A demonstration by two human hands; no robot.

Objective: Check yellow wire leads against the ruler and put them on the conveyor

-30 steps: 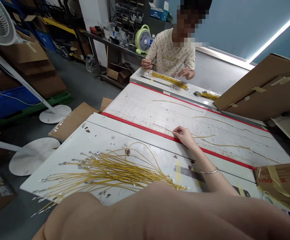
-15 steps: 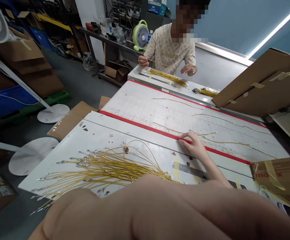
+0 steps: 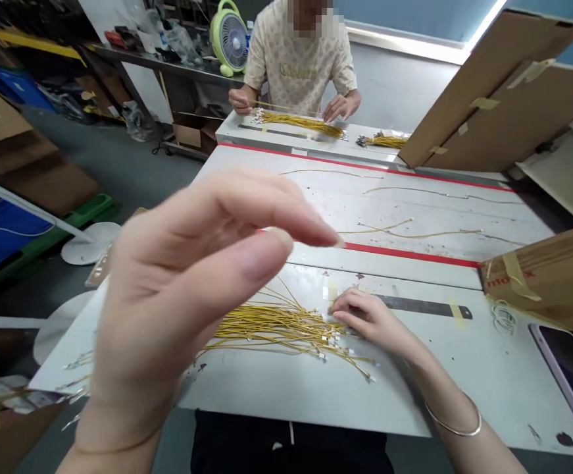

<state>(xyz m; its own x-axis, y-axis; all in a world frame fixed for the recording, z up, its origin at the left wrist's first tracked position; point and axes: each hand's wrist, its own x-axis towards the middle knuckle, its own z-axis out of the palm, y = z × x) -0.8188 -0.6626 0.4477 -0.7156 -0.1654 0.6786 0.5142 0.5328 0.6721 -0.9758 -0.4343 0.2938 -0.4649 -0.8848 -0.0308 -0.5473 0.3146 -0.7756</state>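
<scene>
My left hand is raised close to the camera, fingers together and thumb pressed under them in a pinch, with nothing visible in it. It hides part of the bundle of yellow wires lying on the white table. My right hand, a thin bangle on its wrist, rests on the right end of that bundle. Its fingers are curled down onto the wire ends.
A metal ruler is taped to the table beside my right hand. Loose wires lie on the red-edged belt beyond. A co-worker handles another bundle opposite. Right: cardboard box, phone, leaning cardboard sheets.
My right hand came back from the red belt edge to the wire bundle's end. My left arm swung up, so the hand now fills the view. The camera tilted down.
</scene>
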